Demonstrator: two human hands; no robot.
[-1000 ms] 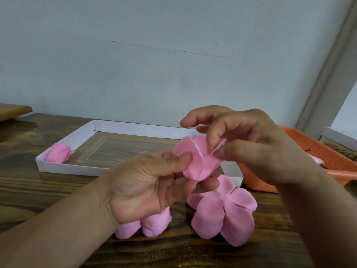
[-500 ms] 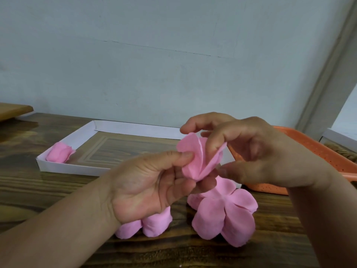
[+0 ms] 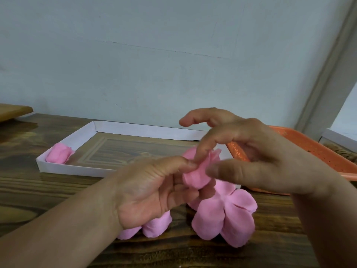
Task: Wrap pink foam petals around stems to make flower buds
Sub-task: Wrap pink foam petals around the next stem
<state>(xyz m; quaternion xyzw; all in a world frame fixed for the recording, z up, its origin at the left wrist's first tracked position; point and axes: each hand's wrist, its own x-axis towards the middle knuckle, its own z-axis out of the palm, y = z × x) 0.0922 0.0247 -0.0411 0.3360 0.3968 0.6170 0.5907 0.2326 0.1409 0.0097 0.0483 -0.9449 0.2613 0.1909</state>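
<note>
My left hand [image 3: 152, 192] holds a small pink foam bud [image 3: 195, 179] between its thumb and fingers, above the wooden table. My right hand [image 3: 262, 157] reaches in from the right. Its curled index fingertip presses on the bud's top edge, and its thumb lies against the bud's right side, so the two pinch the outer petal. The stem is hidden inside the foam and my fingers. A flat pink petal piece [image 3: 224, 215] with several lobes lies on the table just below the bud.
More pink petals [image 3: 154, 227] lie partly under my left palm. A finished bud [image 3: 58, 153] sits in the left corner of a white paper tray [image 3: 73, 169]. An orange perforated basket [image 3: 309, 149] stands at the right. A wall rises behind the table.
The bud's open petal has been folded in, so the bud looks tighter and sits lower. My right thumb has swung round to its right side. My left hand has stayed in place.
</note>
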